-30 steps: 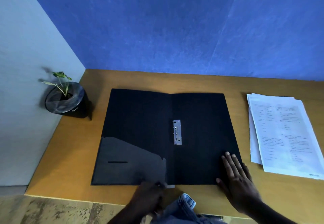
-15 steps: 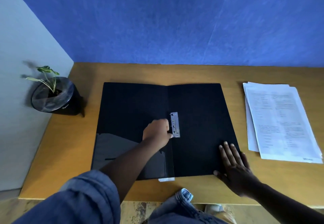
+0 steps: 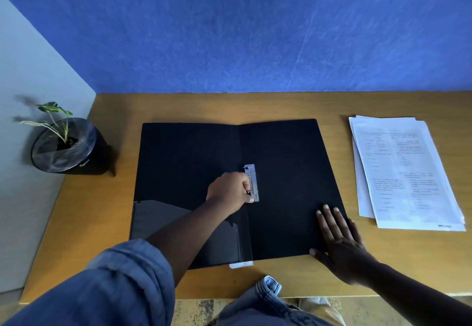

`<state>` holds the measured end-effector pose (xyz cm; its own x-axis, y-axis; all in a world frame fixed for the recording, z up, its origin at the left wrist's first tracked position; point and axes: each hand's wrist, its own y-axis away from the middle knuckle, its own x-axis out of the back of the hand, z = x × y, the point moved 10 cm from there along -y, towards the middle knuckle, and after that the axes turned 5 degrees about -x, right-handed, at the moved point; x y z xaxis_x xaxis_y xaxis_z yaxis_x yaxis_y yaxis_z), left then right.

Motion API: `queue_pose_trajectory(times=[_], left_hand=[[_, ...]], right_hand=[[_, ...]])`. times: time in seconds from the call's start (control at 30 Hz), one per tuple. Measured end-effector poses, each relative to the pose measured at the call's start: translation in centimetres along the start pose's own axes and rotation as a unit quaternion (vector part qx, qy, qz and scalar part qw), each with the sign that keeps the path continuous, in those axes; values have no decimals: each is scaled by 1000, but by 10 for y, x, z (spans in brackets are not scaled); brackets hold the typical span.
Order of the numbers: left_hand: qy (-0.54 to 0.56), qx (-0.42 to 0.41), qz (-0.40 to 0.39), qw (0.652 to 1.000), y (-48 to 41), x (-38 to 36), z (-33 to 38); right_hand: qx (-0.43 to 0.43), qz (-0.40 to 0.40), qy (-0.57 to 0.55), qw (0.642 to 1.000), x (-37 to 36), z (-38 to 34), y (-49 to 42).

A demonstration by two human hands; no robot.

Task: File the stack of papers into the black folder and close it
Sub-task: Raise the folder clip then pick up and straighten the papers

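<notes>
The black folder (image 3: 286, 162) lies open and flat on the wooden desk (image 3: 229, 106). A silver metal clip (image 3: 251, 181) runs along its spine. My left hand (image 3: 229, 191) rests at the spine with fingers curled on the clip's left edge. My right hand (image 3: 337, 239) lies flat, fingers spread, pressing the folder's lower right corner. The stack of white printed papers (image 3: 403, 172) sits on the desk to the right of the folder, apart from both hands.
A small potted plant (image 3: 65, 147) in a black pot stands at the desk's left edge by the grey wall. A blue wall rises behind the desk. A clear pocket (image 3: 163, 221) covers the folder's lower left flap.
My left hand came up from the folder's front edge to the metal clip at the spine and now grips it. My right hand has stayed on the lower right corner.
</notes>
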<state>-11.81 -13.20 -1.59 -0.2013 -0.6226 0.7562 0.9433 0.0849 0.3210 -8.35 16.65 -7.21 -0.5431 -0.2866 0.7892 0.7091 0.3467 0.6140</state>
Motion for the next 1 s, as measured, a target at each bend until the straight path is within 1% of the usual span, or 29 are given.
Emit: queue_pose_trajectory(times=[0.1, 0.23, 0.3, 0.4, 0.5, 0.57, 0.67, 0.73, 0.8, 0.87, 0.9, 1.0], left_hand=[[24, -62, 21, 998, 1, -1, 10], [88, -137, 40, 986, 5, 3, 14], [106, -151, 67, 981, 5, 12, 15], [107, -151, 74, 980, -2, 15, 19], [148, -106, 113, 977, -16, 22, 12], [182, -42, 152, 971, -30, 30, 1], [221, 59, 152, 961, -50, 32, -14], [206, 85, 146, 964, -61, 32, -17], [204, 121, 157, 959, -64, 34, -24], [207, 167, 179, 947, -61, 37, -34], [204, 184, 188, 943, -58, 38, -36], [210, 186, 228, 933, -50, 45, -31]], right_hand=[[0, 0, -3, 1000, 0, -1, -1], [2, 4, -8, 1000, 0, 1, -1], [2, 10, -6, 1000, 0, 1, -1], [0, 17, -4, 1000, 2, 2, -1], [4, 21, -5, 1000, 2, 1, 0], [6, 26, -20, 999, 2, 3, -1], [10, 22, -31, 999, 2, 3, -3], [6, 17, -36, 999, 2, 3, -5], [6, 18, -27, 999, 6, 0, -3], [14, 63, -11, 998, 23, -5, 2], [14, 69, -10, 997, 28, -5, 5], [21, 68, -19, 997, 34, -9, 10]])
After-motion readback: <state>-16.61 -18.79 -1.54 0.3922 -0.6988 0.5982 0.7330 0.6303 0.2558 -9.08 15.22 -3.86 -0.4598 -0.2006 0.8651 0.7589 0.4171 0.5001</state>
